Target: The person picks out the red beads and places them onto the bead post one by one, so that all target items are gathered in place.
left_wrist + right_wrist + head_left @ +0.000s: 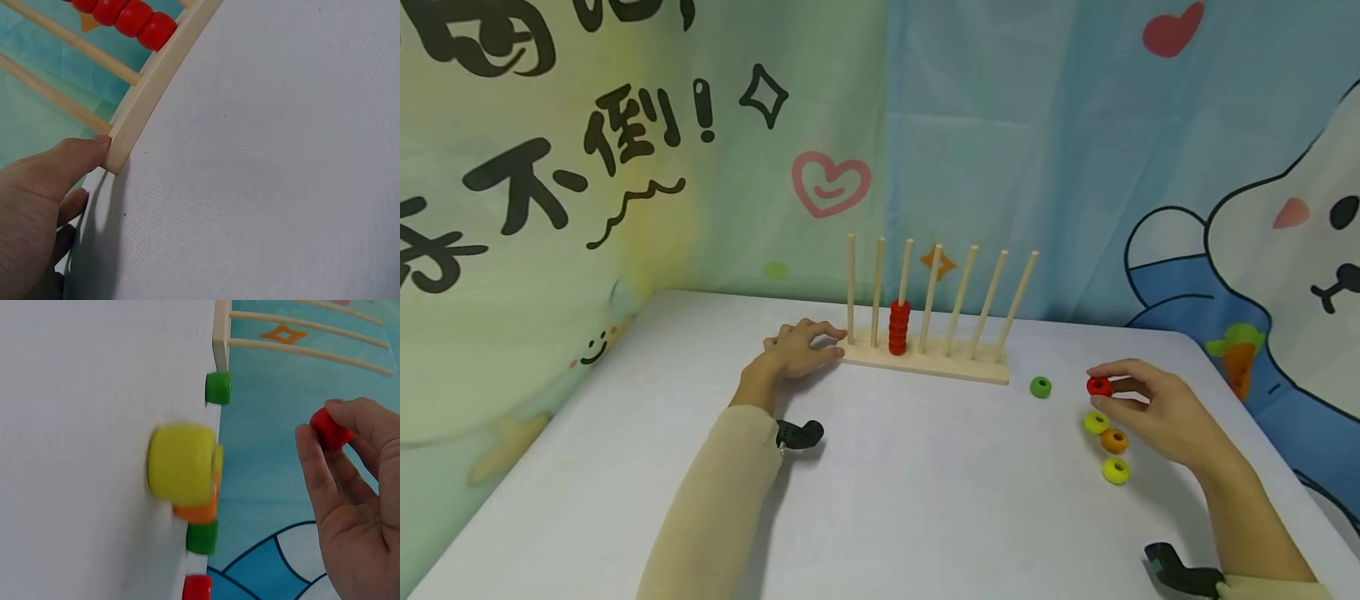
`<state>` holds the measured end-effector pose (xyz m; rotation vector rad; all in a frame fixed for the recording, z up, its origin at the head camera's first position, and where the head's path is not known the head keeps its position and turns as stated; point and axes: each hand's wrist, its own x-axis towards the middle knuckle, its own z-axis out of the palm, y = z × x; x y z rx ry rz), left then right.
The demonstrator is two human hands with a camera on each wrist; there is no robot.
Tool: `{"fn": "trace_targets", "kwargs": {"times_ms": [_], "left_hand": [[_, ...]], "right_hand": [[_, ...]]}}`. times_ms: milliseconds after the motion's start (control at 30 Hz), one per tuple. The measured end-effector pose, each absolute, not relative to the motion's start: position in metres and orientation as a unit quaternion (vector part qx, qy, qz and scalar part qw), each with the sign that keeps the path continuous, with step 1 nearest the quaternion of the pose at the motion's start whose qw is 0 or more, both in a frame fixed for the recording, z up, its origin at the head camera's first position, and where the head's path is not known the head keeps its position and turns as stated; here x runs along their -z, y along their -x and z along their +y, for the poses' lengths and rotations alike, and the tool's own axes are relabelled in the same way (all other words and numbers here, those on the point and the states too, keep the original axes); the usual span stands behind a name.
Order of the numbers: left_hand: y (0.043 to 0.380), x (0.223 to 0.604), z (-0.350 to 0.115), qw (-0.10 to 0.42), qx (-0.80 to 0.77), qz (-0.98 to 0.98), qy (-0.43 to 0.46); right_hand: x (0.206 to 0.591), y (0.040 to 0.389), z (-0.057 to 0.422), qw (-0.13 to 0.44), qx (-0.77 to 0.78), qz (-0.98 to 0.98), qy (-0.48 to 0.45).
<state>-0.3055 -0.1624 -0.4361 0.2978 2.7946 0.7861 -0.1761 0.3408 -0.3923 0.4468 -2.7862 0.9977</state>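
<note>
A wooden peg rack (925, 360) with several upright pegs stands at the back of the white table. Red beads (898, 327) are stacked on its third peg from the left. My left hand (801, 348) holds the rack's left end, the thumb (84, 156) pressed against the base in the left wrist view. Off to the right, my right hand (1165, 408) pinches a red bead (1099, 387) between thumb and fingers, raised above the table in the right wrist view. Below that hand lie a yellow bead (1096, 422), an orange bead (1115, 440) and another yellow bead (1116, 471).
A green bead (1041, 387) lies between the rack and my right hand. The right wrist view also shows a second green bead (202, 536) and a loose red bead (197, 587), hidden by the hand from above. A printed curtain (1000, 150) hangs behind the table.
</note>
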Motion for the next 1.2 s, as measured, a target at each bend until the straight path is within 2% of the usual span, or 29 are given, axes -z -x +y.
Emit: {"fn": "trace_targets", "kwargs": {"times_ms": [967,1200], "left_hand": [[0.304,0.438,-0.16,0.109,-0.267,0.953,-0.092],[0.307,0.44,-0.161,0.113,-0.262,0.954,-0.09]], "right_hand": [[0.391,0.2,0.277,0.04,-0.427,-0.884,-0.185],[0.389,0.205,0.262,0.019,-0.425,-0.891,-0.158]]}}
